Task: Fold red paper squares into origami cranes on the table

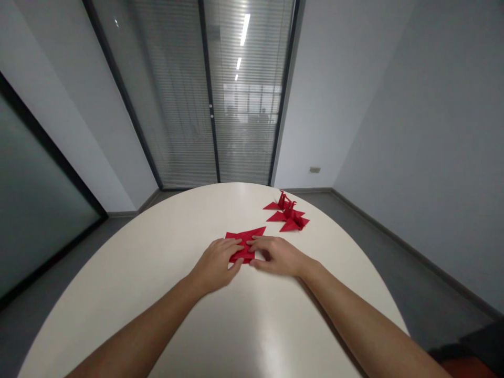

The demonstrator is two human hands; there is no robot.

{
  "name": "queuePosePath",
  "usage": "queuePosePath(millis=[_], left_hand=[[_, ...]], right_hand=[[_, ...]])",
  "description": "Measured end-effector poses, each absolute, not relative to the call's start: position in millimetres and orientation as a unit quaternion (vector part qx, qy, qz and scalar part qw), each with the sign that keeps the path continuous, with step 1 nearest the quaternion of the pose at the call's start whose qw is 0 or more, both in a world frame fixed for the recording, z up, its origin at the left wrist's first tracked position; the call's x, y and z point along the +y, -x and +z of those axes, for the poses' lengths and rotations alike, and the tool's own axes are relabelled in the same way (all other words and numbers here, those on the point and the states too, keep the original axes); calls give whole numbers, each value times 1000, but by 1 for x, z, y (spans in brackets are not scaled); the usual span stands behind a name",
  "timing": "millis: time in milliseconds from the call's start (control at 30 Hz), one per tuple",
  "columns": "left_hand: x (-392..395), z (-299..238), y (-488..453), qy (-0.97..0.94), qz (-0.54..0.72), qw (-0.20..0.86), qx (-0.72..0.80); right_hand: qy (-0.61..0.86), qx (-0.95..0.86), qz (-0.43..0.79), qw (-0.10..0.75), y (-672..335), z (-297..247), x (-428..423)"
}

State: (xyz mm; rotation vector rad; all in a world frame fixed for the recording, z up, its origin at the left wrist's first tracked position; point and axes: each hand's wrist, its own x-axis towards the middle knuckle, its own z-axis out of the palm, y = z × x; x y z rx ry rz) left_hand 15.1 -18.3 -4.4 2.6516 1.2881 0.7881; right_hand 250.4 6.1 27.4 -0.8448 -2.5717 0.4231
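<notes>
A sheet of red origami paper (246,236), partly folded, lies on the white table between my two hands. My left hand (216,262) rests over its left side, fingers stretched out on the paper and thumb held apart near the lower edge. From the right, my right hand (277,255) touches the paper with its fingertips. Its fingers are gently bent, with a gap between them and the thumb, which reaches the lower right corner. Both hands cover parts of the folds. Beyond the right hand, several folded red paper cranes (289,214) stand close together.
The round white table (189,220) has its far edge just behind the cranes. Past it are a glass partition with blinds (177,105) and a pale wall (326,94) with a socket plate (314,170). A dark and red object (464,362) shows at the lower right.
</notes>
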Motion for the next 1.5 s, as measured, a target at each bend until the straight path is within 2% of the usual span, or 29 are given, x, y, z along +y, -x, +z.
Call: queuePosePath(millis=[300,567,700,1033,1267,1500], left_hand=[[-20,2,-17,-862,263,36,431],[-18,7,-17,-858,289,88,414],[-19,10,-18,-863,291,116,397],[-16,4,-12,-818,273,59,503],[-9,4,-8,-755,378,128,519],[-7,0,-5,-734,401,196,512]], right_hand=[[317,-917,143,198,-249,30,7],[316,-907,128,247,-248,29,9],[319,-912,121,227,-248,26,11],[389,-894,80,206,-250,25,11],[463,-830,152,271,-251,22,13],[470,-764,220,383,-252,18,17]])
